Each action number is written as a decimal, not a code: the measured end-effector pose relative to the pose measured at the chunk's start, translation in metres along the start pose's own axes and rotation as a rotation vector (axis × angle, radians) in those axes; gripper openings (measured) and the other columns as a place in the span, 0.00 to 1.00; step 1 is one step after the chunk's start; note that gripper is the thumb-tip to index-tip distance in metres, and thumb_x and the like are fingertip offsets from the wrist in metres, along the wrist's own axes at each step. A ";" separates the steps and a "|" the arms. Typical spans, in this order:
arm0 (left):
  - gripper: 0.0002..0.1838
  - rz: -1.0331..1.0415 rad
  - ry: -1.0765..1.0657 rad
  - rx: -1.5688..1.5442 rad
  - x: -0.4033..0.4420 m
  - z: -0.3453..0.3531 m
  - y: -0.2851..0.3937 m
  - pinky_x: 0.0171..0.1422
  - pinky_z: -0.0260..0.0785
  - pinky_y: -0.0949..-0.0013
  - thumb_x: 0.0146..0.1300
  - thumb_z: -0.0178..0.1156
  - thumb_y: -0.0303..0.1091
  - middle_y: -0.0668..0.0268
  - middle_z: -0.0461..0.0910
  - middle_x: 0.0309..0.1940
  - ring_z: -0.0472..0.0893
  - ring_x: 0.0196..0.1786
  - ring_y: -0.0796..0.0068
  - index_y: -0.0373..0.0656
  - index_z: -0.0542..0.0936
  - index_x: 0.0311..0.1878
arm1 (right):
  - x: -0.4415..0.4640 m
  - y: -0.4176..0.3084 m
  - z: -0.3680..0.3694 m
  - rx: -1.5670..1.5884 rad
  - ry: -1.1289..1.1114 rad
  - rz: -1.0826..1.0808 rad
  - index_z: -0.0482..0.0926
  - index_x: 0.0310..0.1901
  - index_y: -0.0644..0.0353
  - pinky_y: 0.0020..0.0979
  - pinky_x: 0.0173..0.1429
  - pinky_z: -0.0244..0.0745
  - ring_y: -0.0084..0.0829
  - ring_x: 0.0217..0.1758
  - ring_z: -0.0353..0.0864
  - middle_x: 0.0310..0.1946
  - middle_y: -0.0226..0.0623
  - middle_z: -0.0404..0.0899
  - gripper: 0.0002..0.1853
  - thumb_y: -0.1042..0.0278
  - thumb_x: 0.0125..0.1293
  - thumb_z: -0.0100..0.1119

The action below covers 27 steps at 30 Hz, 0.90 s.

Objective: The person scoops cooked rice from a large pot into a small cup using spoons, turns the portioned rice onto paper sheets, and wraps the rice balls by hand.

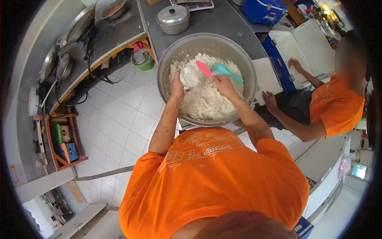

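A large round metal pot [162, 97] holds a heap of white cooked rice [211, 99]. Over the pot's left side, my left hand [178, 88] is closed around a small whitish, rounded container [190, 77]; whether it is a bowl or a bag I cannot make out. My right hand [224, 85] grips a pink rice paddle [203, 68], its blade pointing up and left above the rice, close to the container. A turquoise spoon-like scoop [227, 72] lies on the rice just beyond my right hand.
A lidded metal pot [172, 19] stands on the dark counter behind. To the right, a co-worker in orange [338, 105] reaches toward an open blue-and-white cooler [288, 59]. Pans [77, 28] line the left counter; a green bucket [145, 63] sits below it.
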<state>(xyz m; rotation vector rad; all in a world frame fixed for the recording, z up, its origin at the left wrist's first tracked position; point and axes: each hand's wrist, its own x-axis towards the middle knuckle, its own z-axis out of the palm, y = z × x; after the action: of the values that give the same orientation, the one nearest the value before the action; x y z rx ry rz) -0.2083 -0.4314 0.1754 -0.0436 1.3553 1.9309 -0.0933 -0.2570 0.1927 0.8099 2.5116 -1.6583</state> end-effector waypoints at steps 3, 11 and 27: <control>0.28 -0.052 -0.023 0.235 0.007 -0.011 0.001 0.42 0.75 0.65 0.66 0.38 0.57 0.63 0.76 0.52 0.77 0.53 0.70 0.50 0.71 0.60 | 0.004 -0.009 0.016 0.045 -0.020 -0.107 0.78 0.32 0.67 0.36 0.29 0.68 0.38 0.20 0.74 0.19 0.43 0.77 0.17 0.62 0.70 0.46; 0.28 0.076 -0.014 0.033 0.010 -0.011 -0.018 0.38 0.77 0.60 0.67 0.36 0.52 0.60 0.79 0.46 0.81 0.44 0.67 0.43 0.71 0.60 | -0.013 -0.012 -0.005 -0.348 -0.001 -0.114 0.79 0.35 0.69 0.45 0.41 0.74 0.53 0.36 0.81 0.31 0.56 0.80 0.19 0.58 0.67 0.49; 0.31 0.782 0.315 0.810 -0.046 0.074 -0.013 0.72 0.40 0.51 0.63 0.57 0.42 0.50 0.59 0.65 0.53 0.69 0.52 0.39 0.61 0.65 | 0.001 0.038 -0.022 0.527 0.195 -0.487 0.66 0.64 0.54 0.49 0.64 0.67 0.46 0.59 0.73 0.63 0.35 0.68 0.29 0.42 0.71 0.34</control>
<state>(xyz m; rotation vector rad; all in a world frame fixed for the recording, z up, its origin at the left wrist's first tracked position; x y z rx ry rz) -0.1394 -0.3952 0.2168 0.6908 2.5528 1.8183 -0.0716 -0.2259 0.1694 0.3952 2.5680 -2.5853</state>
